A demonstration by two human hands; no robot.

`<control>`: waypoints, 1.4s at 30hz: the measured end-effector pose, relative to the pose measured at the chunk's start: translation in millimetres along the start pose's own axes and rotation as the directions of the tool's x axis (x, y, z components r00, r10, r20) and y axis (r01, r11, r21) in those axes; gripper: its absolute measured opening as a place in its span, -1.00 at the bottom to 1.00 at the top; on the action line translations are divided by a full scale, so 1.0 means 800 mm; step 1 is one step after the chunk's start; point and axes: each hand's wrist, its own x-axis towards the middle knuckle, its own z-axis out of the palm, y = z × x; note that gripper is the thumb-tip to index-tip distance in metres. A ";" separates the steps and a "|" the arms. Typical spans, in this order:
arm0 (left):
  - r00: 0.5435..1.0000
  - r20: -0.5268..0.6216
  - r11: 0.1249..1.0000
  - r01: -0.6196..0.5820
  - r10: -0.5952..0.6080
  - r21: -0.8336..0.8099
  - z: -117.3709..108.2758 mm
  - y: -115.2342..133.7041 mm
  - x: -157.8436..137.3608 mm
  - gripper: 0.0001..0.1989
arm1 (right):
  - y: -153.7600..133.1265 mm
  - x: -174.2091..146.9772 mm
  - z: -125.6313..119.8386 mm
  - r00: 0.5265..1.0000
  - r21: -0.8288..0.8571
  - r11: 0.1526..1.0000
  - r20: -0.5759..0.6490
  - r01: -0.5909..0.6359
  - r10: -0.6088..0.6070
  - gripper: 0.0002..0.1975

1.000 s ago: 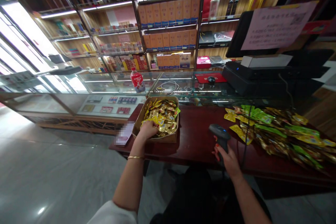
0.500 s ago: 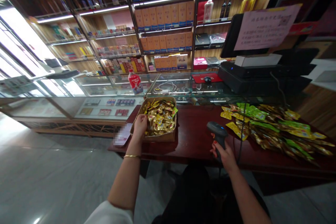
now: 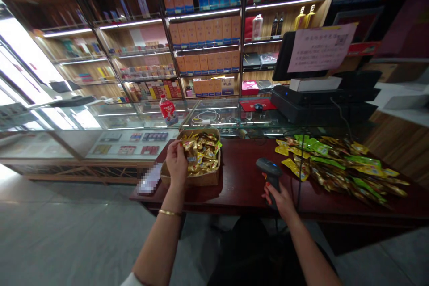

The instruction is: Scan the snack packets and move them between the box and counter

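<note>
My left hand (image 3: pixel 176 161) is at the left side of an open cardboard box (image 3: pixel 201 179). Its fingers are closed in a pinch on a shiny gold snack packet (image 3: pixel 189 147), partly hidden by the hand. Many similar gold and yellow packets (image 3: pixel 207 156) fill the box. My right hand (image 3: pixel 280 199) is wrapped around the handle of a dark barcode scanner (image 3: pixel 271 170), held above the front of the table with its head tilted up to the left. A blue light glows on the scanner's top.
A pile of gold, yellow and green packets (image 3: pixel 335 165) covers the right of the dark red table (image 3: pixel 237 174). A phone-like flat item (image 3: pixel 150 179), blurred, lies left of the box. Behind are a glass counter (image 3: pixel 134 114), a red-labelled bottle (image 3: pixel 168 111) and a checkout screen (image 3: pixel 284 56).
The view has shifted, so most things sit slightly lower and farther left. My left hand has turned, its pinched fingers now pointing up at the box's edge. My right hand still holds the scanner.
</note>
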 end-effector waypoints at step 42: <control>0.573 0.762 0.591 0.739 -0.301 -0.323 0.257 -0.053 -0.118 -0.51 | -0.024 -0.026 -0.012 0.990 -0.262 0.959 -0.121 -0.106 0.076 -0.44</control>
